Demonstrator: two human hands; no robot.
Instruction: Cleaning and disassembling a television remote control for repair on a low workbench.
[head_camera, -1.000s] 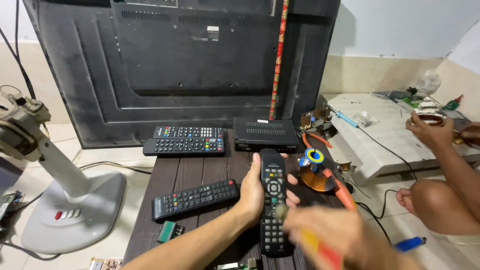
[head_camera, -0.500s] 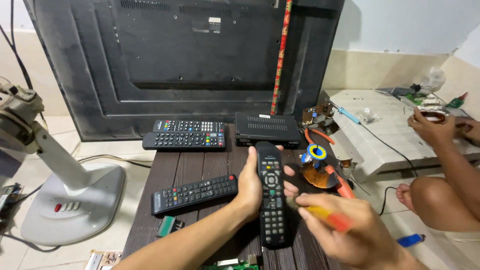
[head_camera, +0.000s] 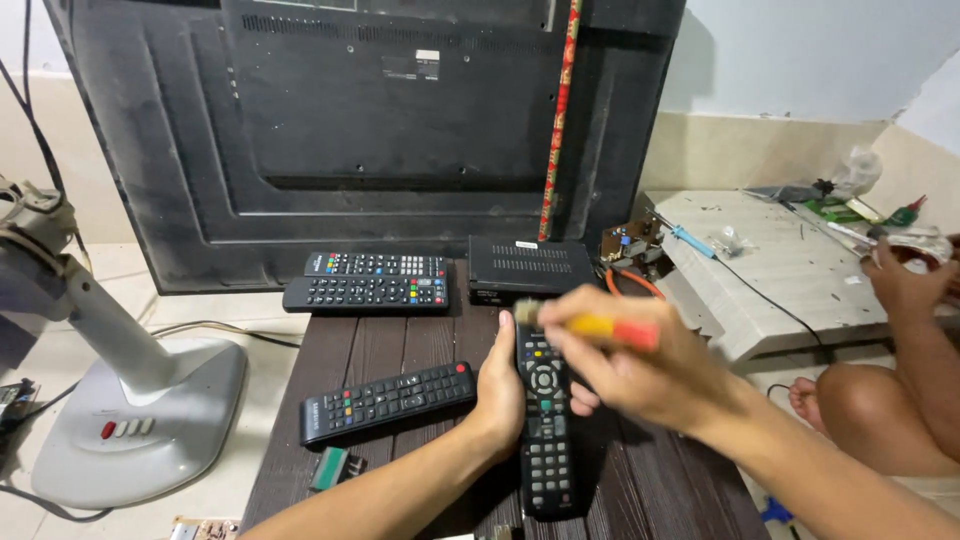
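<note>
Remote (head_camera: 543, 420) clasped in L hand (head_camera: 500, 385) on dark table (head_camera: 380, 340); R hand (head_camera: 640, 370) fingers tight round small brush (head_camera: 585, 325) over its top.

Remote (head_camera: 543, 420) on table (head_camera: 660, 490), set-top box (head_camera: 529, 268) behind, fan base (head_camera: 140, 420) left

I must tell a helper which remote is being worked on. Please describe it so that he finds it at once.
Start from the big black television back leaning against the wall; before it stands a dark wooden table. Near the table's front edge, the left hand holds a long black remote lengthwise. Unlike the three other remotes lying crosswise, it points toward the television and has a round ring of buttons near its top.
</note>
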